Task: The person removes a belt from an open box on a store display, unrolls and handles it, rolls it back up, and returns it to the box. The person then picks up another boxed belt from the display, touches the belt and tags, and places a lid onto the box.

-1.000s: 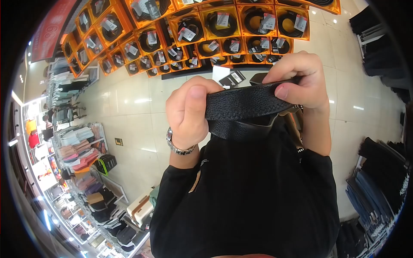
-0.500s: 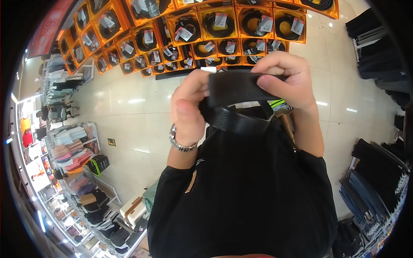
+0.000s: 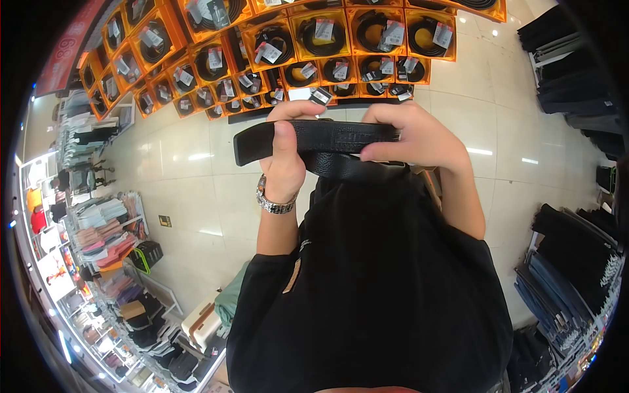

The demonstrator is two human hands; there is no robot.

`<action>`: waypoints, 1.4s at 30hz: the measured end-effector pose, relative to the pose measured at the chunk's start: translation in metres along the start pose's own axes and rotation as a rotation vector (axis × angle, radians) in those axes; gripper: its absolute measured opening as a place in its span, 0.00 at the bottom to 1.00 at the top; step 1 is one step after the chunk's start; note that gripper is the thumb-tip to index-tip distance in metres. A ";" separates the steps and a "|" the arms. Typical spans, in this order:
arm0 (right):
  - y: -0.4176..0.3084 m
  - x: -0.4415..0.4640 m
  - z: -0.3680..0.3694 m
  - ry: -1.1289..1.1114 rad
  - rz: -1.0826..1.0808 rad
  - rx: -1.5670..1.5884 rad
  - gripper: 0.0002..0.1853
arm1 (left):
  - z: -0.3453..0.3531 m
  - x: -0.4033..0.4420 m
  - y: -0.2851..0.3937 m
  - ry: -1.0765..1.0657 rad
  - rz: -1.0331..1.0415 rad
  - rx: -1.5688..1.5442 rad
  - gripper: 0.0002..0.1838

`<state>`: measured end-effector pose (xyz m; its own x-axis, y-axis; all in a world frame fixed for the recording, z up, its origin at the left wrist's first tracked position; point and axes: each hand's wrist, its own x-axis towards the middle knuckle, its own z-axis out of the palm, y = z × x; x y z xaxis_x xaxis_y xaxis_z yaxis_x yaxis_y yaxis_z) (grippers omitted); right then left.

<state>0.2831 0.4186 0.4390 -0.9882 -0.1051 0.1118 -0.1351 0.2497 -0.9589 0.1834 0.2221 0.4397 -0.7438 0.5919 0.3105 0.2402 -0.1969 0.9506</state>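
A black leather belt is bent into a loop in front of my chest, held between both hands. My left hand grips it near its squared end, thumb across the strap, and that end sticks out to the left. On the other side my right hand pinches the strap between thumb and fingers, covering its right part. The lower turn of the loop, in grained leather, hangs just beneath the upper strap. A small tag shows above the belt beside my left fingers. A metal watch is on my left wrist.
Ahead stands a display of orange boxes holding coiled, tagged belts. Racks of folded and hung clothes line the left. Dark trousers hang on the right. A green cloth and cream case are at lower left.
My left hand has slid inward along the belt, so its end now sticks out to the left. My right hand has moved left and lower. The view has shifted slightly.
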 end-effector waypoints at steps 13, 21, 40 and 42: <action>0.039 -0.037 -0.049 0.040 0.279 -0.056 0.18 | -0.023 0.005 -0.019 0.291 -0.123 -0.190 0.32; 0.005 -0.005 -0.023 0.098 0.218 -0.319 0.17 | 0.007 -0.001 -0.045 -0.092 -0.267 -0.126 0.33; 0.067 -0.025 -0.063 -0.118 0.433 -0.433 0.10 | -0.045 -0.007 -0.052 -0.003 -0.190 -0.097 0.38; 0.066 -0.032 -0.070 0.063 0.429 -0.240 0.09 | -0.061 -0.007 -0.060 0.041 -0.158 -0.350 0.39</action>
<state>0.3003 0.5053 0.3906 -0.9599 0.1122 -0.2567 0.2788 0.4727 -0.8360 0.1363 0.1826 0.3807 -0.7805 0.6061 0.1530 -0.1018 -0.3648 0.9255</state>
